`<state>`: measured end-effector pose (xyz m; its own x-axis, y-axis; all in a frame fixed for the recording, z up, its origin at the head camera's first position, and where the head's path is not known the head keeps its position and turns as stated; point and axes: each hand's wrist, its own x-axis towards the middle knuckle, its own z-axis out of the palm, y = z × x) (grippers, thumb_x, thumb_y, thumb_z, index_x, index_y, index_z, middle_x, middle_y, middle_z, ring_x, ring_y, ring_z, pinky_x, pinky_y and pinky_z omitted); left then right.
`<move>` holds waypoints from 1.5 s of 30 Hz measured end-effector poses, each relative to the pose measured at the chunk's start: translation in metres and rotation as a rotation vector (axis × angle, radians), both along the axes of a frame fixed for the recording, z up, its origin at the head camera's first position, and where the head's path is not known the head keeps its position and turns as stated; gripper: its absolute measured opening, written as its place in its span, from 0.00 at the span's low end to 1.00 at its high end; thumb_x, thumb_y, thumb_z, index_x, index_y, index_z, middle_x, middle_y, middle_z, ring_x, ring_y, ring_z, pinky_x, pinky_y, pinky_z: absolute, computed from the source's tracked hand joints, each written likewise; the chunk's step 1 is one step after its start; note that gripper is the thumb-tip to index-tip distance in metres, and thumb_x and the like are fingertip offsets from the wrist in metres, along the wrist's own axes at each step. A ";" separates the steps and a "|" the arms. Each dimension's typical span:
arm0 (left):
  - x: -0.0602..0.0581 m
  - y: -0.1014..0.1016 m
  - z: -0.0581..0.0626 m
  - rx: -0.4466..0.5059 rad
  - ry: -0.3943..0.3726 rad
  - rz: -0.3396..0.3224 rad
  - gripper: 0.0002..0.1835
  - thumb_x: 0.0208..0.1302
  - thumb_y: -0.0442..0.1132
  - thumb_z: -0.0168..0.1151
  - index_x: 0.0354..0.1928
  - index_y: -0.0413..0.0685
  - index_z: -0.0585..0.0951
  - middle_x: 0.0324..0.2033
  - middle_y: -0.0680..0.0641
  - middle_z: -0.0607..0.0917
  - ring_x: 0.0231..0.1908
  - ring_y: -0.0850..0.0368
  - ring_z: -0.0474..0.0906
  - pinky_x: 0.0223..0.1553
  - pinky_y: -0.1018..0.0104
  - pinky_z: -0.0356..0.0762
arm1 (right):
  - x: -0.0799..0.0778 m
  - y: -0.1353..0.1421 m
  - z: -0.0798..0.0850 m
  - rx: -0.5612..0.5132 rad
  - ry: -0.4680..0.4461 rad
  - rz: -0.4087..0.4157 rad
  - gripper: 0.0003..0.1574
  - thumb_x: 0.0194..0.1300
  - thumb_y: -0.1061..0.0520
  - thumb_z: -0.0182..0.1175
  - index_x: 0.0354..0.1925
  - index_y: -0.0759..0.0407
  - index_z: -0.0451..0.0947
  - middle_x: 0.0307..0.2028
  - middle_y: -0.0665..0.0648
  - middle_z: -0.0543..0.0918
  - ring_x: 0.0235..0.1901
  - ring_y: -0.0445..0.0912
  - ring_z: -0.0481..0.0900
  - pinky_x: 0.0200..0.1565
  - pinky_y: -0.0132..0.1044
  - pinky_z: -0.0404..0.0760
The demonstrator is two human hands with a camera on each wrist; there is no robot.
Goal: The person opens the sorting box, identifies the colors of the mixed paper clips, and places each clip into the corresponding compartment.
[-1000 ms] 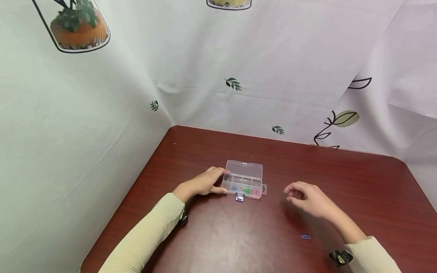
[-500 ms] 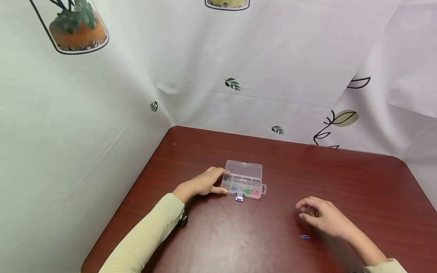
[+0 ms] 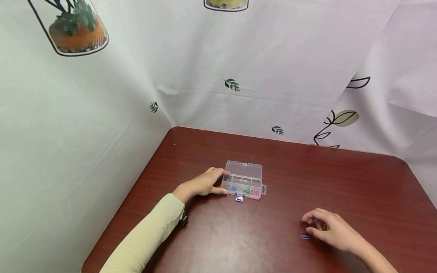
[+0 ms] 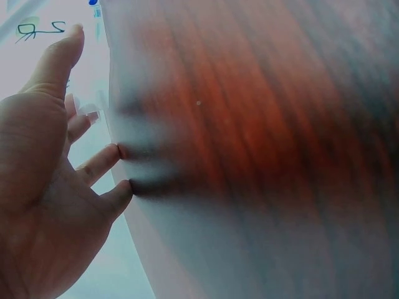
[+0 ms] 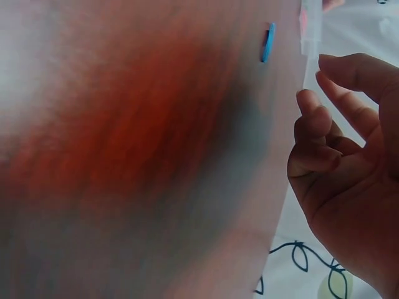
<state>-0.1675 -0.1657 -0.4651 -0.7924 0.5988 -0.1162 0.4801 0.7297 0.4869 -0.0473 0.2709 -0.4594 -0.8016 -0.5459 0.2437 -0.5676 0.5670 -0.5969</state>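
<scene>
A clear plastic compartment box [image 3: 245, 170] lies on the table with its lid raised; blue, green [image 3: 246, 191] and pink paper clips sit in separate front compartments. My left hand [image 3: 205, 182] rests at the box's left end, thumb at the front edge and index finger near the hinge side. In the left wrist view that hand [image 4: 56, 168] has its fingers spread, the lower ones reaching down to the table. A single blue paper clip [image 3: 305, 237] lies right by the thumb of my right hand [image 3: 332, 231]. That hand [image 5: 349, 149] holds nothing, thumb and index finger apart, other fingers loosely bent.
The dark red wooden table [image 3: 222, 241] has rounded far corners. White cloth [image 3: 274, 70] with printed leaves and jars hangs behind it and along the left side. A clear hanging tab [image 3: 264, 189] juts from the box's right end.
My right hand has moved right and toward me, from beside the box to the loose blue paper clip. The left hand and the box have stayed in place.
</scene>
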 end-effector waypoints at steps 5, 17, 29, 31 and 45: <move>0.000 0.000 0.001 0.002 -0.001 -0.001 0.35 0.66 0.52 0.69 0.70 0.51 0.68 0.68 0.48 0.72 0.69 0.50 0.63 0.69 0.53 0.64 | 0.004 0.004 -0.005 -0.006 -0.013 0.027 0.19 0.58 0.64 0.73 0.43 0.47 0.80 0.36 0.43 0.79 0.26 0.29 0.69 0.25 0.26 0.69; -0.001 -0.001 0.001 -0.001 0.003 -0.006 0.35 0.66 0.53 0.69 0.70 0.51 0.68 0.68 0.48 0.73 0.69 0.50 0.63 0.69 0.54 0.65 | 0.010 0.012 -0.011 0.007 0.021 0.073 0.22 0.54 0.65 0.75 0.42 0.45 0.79 0.37 0.43 0.78 0.26 0.28 0.68 0.26 0.25 0.68; -0.001 -0.001 0.000 0.001 0.004 -0.014 0.35 0.66 0.53 0.69 0.70 0.51 0.68 0.68 0.48 0.73 0.69 0.50 0.64 0.69 0.54 0.65 | 0.010 0.011 -0.014 0.028 0.030 0.100 0.22 0.52 0.66 0.76 0.41 0.47 0.79 0.37 0.42 0.76 0.25 0.27 0.65 0.25 0.25 0.68; -0.001 -0.001 0.000 0.002 0.005 -0.014 0.35 0.66 0.52 0.69 0.70 0.51 0.68 0.68 0.48 0.73 0.69 0.50 0.64 0.69 0.54 0.65 | 0.009 0.010 -0.015 0.039 0.025 0.102 0.21 0.53 0.65 0.76 0.40 0.46 0.79 0.37 0.42 0.75 0.26 0.27 0.64 0.25 0.25 0.68; -0.001 -0.001 0.000 0.002 0.013 -0.023 0.35 0.66 0.52 0.69 0.70 0.50 0.68 0.68 0.47 0.73 0.69 0.49 0.64 0.69 0.54 0.65 | 0.007 0.002 -0.016 0.116 0.066 0.082 0.23 0.52 0.67 0.72 0.30 0.41 0.73 0.34 0.37 0.70 0.31 0.28 0.65 0.29 0.25 0.66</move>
